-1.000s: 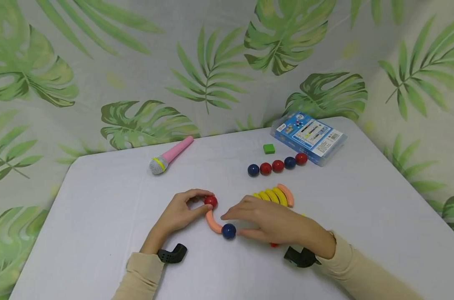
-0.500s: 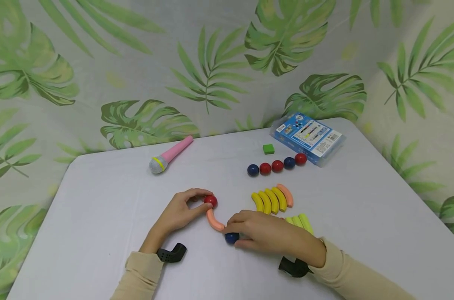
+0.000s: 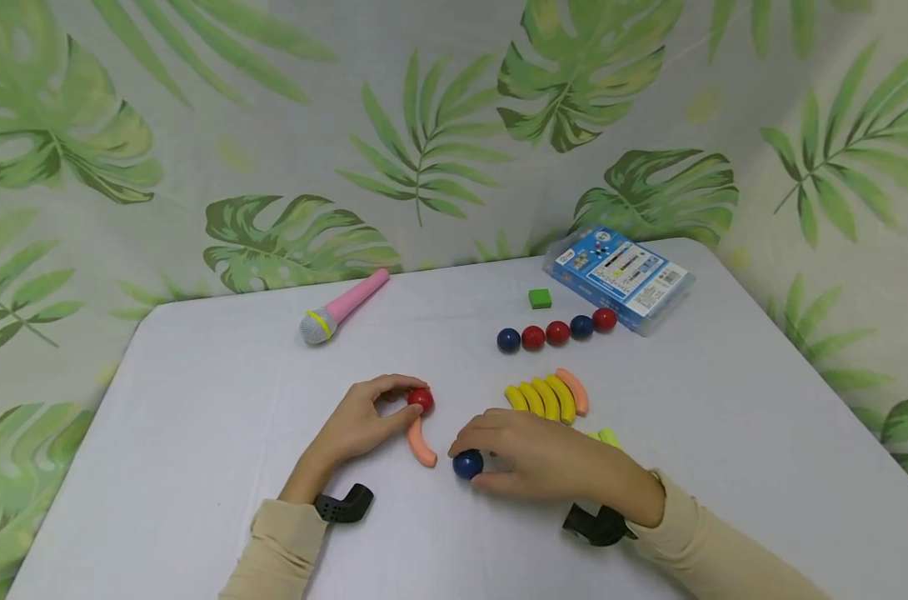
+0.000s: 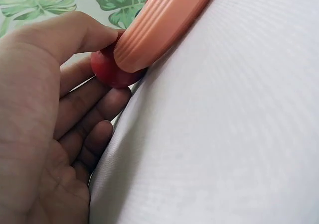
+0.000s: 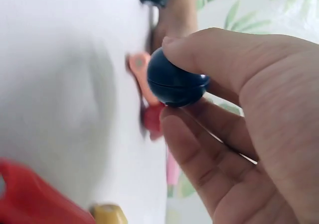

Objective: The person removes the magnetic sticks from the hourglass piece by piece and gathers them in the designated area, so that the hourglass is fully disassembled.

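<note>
My left hand [image 3: 370, 421] pinches a red ball [image 3: 421, 400] between thumb and fingers. A curved orange magnetic-looking stick [image 3: 421, 446] touches that ball and runs down from it toward me; in the left wrist view the ribbed orange stick [image 4: 159, 30] meets the red ball [image 4: 112, 69]. My right hand [image 3: 532, 454] holds a dark blue ball [image 3: 467, 464] between thumb and fingertips, a small gap right of the stick's free end. In the right wrist view the blue ball [image 5: 174, 79] overlaps the stick behind it.
Behind lie a row of blue and red balls [image 3: 557, 333], a green block [image 3: 540, 298], a boxed set [image 3: 619, 279] and a pink toy microphone [image 3: 345, 307]. Several yellow curved sticks [image 3: 547, 400] and light green sticks [image 3: 610, 437] lie by my right hand, which partly covers them.
My right hand took hold of the blue ball, which was touching the orange stick's end, and drew it right, apart from the stick. The stick swung slightly left; my left hand kept its grip.
</note>
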